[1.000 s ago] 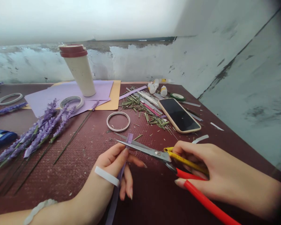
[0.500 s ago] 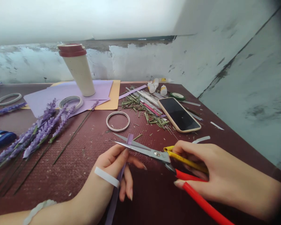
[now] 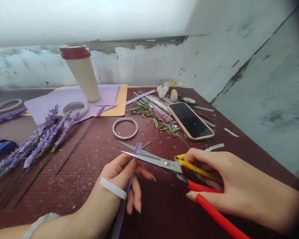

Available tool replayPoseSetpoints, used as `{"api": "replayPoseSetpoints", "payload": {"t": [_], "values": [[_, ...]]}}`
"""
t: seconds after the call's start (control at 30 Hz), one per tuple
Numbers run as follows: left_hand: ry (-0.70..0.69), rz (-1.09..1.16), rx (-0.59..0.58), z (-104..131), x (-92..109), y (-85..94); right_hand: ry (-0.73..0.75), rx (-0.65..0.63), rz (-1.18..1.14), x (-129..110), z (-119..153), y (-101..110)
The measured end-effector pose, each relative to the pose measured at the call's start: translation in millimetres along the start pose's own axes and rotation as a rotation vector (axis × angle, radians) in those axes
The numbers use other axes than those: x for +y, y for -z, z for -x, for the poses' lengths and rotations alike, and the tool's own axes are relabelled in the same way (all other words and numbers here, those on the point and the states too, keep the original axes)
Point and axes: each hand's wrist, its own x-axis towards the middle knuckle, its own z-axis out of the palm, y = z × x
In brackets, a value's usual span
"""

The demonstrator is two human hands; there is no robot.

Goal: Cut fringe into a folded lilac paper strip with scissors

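Note:
My left hand [image 3: 126,179] pinches a narrow purple paper strip [image 3: 122,212] between thumb and forefinger; the other fingers hang loose. The strip's short end pokes up past the fingertips, between the parted blades of the scissors [image 3: 161,161]. Those scissors have one yellow and one red handle, and my right hand [image 3: 221,179] grips them, thumb at the red handle, fingers around the yellow one. A piece of white tape [image 3: 113,188] is stuck across the back of my left hand. Behind the blades lies a tape roll [image 3: 125,128].
Purple artificial flower sprigs [image 3: 40,142] lie at left. A lidded cup [image 3: 83,76] stands on purple paper sheets [image 3: 43,108]. Towards the right are a phone [image 3: 191,120], a pile of cut stems [image 3: 154,113], glue bottles [image 3: 164,90] and green tape [image 3: 188,101]. A wall rises behind.
Hardly anything differs. The view has shifted very slightly; both hands, the scissors and the strip keep nearly the same positions, with the blades still parted around the strip.

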Motion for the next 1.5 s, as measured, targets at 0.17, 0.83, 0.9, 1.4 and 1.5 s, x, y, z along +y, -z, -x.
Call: {"api": "replayPoseSetpoints", "payload": {"t": [0.17, 0.83, 0.9, 1.4, 1.5], "values": [[-0.013, 0.021, -0.007, -0.9, -0.1, -0.8, 0.008, 0.014, -0.020, -3.8, -1.1, -1.0], [-0.010, 0.022, -0.001, 1.9, -0.4, 1.6, 0.044, 0.019, -0.006, -7.8, -5.0, 3.3], [-0.016, 0.023, -0.001, 1.7, -0.8, 1.1, 0.038, 0.031, 0.008, -6.3, -4.6, 2.4], [-0.019, 0.028, 0.019, 2.1, 2.5, -1.8, -0.007, 0.026, 0.103, 10.2, 6.8, -3.4], [-0.026, 0.035, 0.024, 0.6, 3.1, -2.5, 0.006, 0.032, 0.104, 9.9, 5.1, -5.7]]}}
